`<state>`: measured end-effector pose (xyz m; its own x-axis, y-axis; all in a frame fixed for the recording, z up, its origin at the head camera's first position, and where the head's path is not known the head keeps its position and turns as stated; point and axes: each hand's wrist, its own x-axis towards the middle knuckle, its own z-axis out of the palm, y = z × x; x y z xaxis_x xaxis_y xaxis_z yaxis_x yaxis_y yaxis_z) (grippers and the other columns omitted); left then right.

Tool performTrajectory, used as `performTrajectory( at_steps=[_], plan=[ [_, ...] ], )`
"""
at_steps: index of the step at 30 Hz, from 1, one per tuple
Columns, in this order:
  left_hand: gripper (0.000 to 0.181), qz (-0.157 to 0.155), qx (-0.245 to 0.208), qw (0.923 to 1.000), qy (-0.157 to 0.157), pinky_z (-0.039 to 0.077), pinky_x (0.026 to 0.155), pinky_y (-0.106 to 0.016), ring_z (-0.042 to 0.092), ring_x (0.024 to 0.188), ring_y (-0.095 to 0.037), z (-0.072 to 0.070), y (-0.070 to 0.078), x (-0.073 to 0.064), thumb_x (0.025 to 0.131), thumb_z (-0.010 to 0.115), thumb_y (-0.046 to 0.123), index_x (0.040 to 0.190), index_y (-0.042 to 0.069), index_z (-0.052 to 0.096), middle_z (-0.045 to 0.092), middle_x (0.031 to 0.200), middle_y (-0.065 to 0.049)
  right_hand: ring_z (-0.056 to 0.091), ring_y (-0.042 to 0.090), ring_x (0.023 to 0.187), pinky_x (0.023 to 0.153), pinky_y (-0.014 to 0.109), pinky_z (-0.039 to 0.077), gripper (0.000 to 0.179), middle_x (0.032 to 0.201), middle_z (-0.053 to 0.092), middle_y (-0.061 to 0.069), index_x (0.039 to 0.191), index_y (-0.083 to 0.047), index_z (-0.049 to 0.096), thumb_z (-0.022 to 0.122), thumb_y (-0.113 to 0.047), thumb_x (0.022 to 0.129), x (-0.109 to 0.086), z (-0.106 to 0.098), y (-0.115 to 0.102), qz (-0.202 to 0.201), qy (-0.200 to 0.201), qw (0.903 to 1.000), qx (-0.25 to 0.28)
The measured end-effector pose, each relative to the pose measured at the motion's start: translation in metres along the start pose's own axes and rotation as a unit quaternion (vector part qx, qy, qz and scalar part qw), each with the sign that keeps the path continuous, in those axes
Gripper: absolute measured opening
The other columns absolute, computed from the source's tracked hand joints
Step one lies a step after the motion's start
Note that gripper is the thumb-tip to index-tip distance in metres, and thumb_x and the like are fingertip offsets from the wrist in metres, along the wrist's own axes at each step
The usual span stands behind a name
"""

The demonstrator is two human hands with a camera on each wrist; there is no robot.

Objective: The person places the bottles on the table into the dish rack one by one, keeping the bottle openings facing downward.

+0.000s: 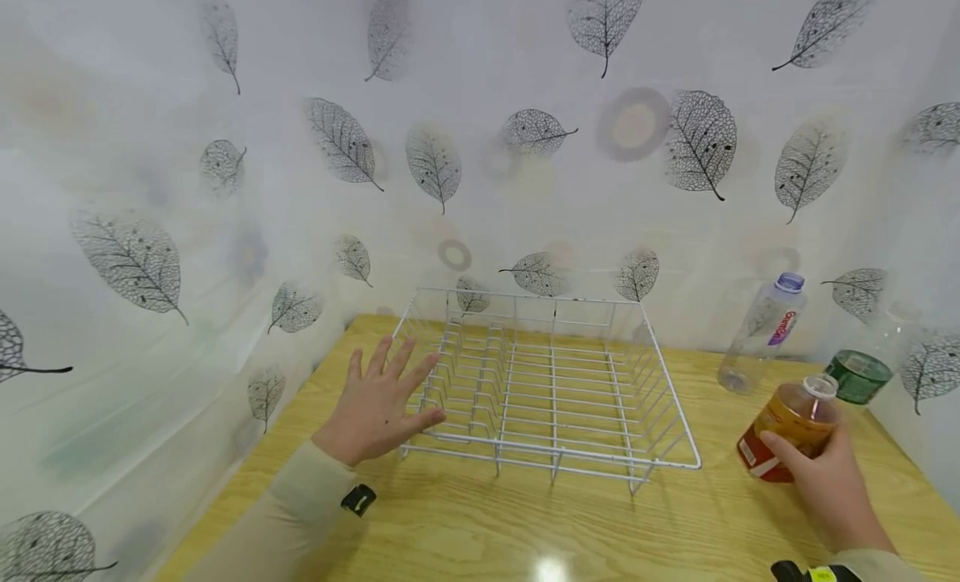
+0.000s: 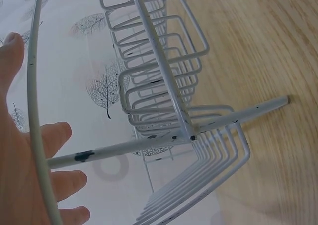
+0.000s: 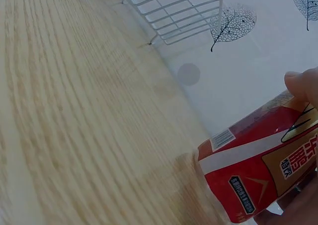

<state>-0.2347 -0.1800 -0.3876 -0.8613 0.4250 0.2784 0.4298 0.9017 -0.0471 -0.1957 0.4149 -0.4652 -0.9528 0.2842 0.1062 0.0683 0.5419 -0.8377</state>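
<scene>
My right hand (image 1: 836,486) grips a plastic bottle (image 1: 797,422) with a red and orange label, thumb across the near side. In the right wrist view the bottle (image 3: 248,165) is tilted, its base close over the wooden table. My left hand (image 1: 382,411), fingers spread, is at the left side of a white wire dish rack (image 1: 555,390). The left wrist view has the straightened fingers (image 2: 64,185) beside and behind the rack's rim wire (image 2: 33,86), with nothing held.
Behind the held bottle stand a clear bottle (image 1: 761,336) with a purple neck and another clear bottle (image 1: 861,373) with a green label. The rack rests on a light wooden table (image 1: 450,515). A leaf-patterned white sheet (image 1: 480,190) hangs behind and beside it.
</scene>
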Motion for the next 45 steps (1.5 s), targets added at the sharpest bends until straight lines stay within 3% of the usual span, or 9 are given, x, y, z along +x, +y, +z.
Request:
performTrajectory(
  at_steps=[4, 7, 10, 16, 21, 25, 29, 39, 45],
  plan=[
    [0.088, 0.001, 0.002, 1.0, -0.005, 0.01, 0.111, -0.076, 0.01, 0.151, -0.046, 0.0, 0.001, 0.0, 0.092, 0.036, 0.081, 0.162, 0.027, 0.03, 0.02, 0.165, -0.017, 0.039, 0.046, 0.125, 0.076, 0.017, 0.045, 0.095, 0.15, 0.029, 0.035, 0.157, 0.004, 0.008, 0.062, -0.048, 0.099, 0.005, 0.004, 0.005, 0.028, -0.008, 0.9993, -0.022],
    [0.088, 0.003, 0.005, 1.0, -0.006, 0.011, 0.112, -0.076, 0.012, 0.15, -0.046, 0.001, 0.001, 0.0, 0.092, 0.036, 0.081, 0.162, 0.027, 0.03, 0.02, 0.165, -0.017, 0.037, 0.053, 0.127, 0.096, 0.039, 0.05, 0.098, 0.149, 0.029, 0.039, 0.154, 0.011, 0.008, 0.063, -0.049, 0.098, 0.008, 0.008, 0.006, 0.035, -0.011, 0.9991, -0.022],
    [0.087, 0.005, 0.005, 1.0, -0.003, 0.012, 0.111, -0.076, 0.015, 0.15, -0.046, 0.001, 0.002, 0.0, 0.093, 0.036, 0.08, 0.161, 0.027, 0.031, 0.023, 0.164, -0.018, 0.035, 0.055, 0.13, 0.104, 0.07, 0.034, 0.1, 0.15, 0.028, 0.039, 0.155, 0.01, 0.008, 0.063, -0.05, 0.098, 0.01, 0.01, 0.004, 0.038, -0.012, 0.9991, -0.016],
    [0.086, 0.007, 0.002, 1.0, -0.002, 0.012, 0.111, -0.076, 0.015, 0.15, -0.046, 0.003, 0.001, 0.0, 0.094, 0.036, 0.079, 0.161, 0.027, 0.031, 0.024, 0.164, -0.017, 0.032, 0.056, 0.132, 0.105, 0.074, 0.028, 0.102, 0.152, 0.024, 0.039, 0.156, 0.008, 0.004, 0.063, -0.05, 0.098, 0.009, 0.011, 0.0, 0.045, -0.022, 0.9987, 0.0],
    [0.086, 0.005, 0.003, 1.0, -0.004, 0.011, 0.112, -0.076, 0.015, 0.15, -0.046, 0.004, 0.0, 0.002, 0.094, 0.035, 0.079, 0.161, 0.026, 0.032, 0.024, 0.164, -0.017, 0.04, 0.041, 0.126, 0.11, 0.053, 0.04, 0.096, 0.15, 0.03, 0.032, 0.155, 0.006, 0.01, 0.065, -0.048, 0.097, 0.009, 0.012, -0.001, 0.031, -0.024, 0.9992, 0.001],
    [0.086, 0.005, -0.001, 1.0, -0.001, 0.01, 0.112, -0.075, 0.015, 0.15, -0.046, 0.005, 0.0, 0.002, 0.094, 0.036, 0.079, 0.161, 0.026, 0.033, 0.024, 0.164, -0.016, 0.046, 0.007, 0.108, 0.082, 0.011, 0.043, 0.084, 0.139, 0.041, 0.019, 0.152, -0.005, 0.021, 0.069, -0.044, 0.096, 0.008, 0.013, 0.005, 0.003, -0.013, 0.9999, -0.003],
    [0.085, 0.006, -0.002, 1.0, 0.002, 0.011, 0.112, -0.075, 0.017, 0.149, -0.047, 0.006, -0.001, 0.002, 0.094, 0.037, 0.078, 0.161, 0.027, 0.032, 0.025, 0.164, -0.017, 0.041, -0.008, 0.1, 0.075, 0.004, 0.035, 0.073, 0.131, 0.045, 0.011, 0.149, -0.016, 0.027, 0.072, -0.037, 0.096, 0.008, 0.015, 0.009, -0.033, -0.003, 0.9994, 0.004],
    [0.081, 0.004, -0.005, 1.0, -0.001, 0.011, 0.112, -0.075, 0.017, 0.15, -0.046, 0.005, 0.0, 0.001, 0.095, 0.049, 0.069, 0.162, 0.026, 0.031, 0.026, 0.164, -0.018, 0.044, 0.005, 0.103, 0.083, 0.021, 0.042, 0.089, 0.144, 0.037, 0.029, 0.152, 0.006, 0.01, 0.06, -0.046, 0.1, 0.005, 0.016, 0.006, 0.003, -0.021, 0.9993, -0.03],
    [0.082, 0.004, -0.002, 1.0, -0.004, 0.011, 0.112, -0.076, 0.017, 0.149, -0.047, 0.004, -0.002, 0.004, 0.095, 0.047, 0.071, 0.162, 0.026, 0.03, 0.026, 0.164, -0.018, 0.043, 0.025, 0.121, 0.078, 0.002, 0.035, 0.087, 0.151, 0.028, 0.031, 0.158, -0.003, 0.002, 0.052, -0.048, 0.103, 0.005, 0.016, -0.003, -0.006, -0.04, 0.9992, 0.007]
  ],
)
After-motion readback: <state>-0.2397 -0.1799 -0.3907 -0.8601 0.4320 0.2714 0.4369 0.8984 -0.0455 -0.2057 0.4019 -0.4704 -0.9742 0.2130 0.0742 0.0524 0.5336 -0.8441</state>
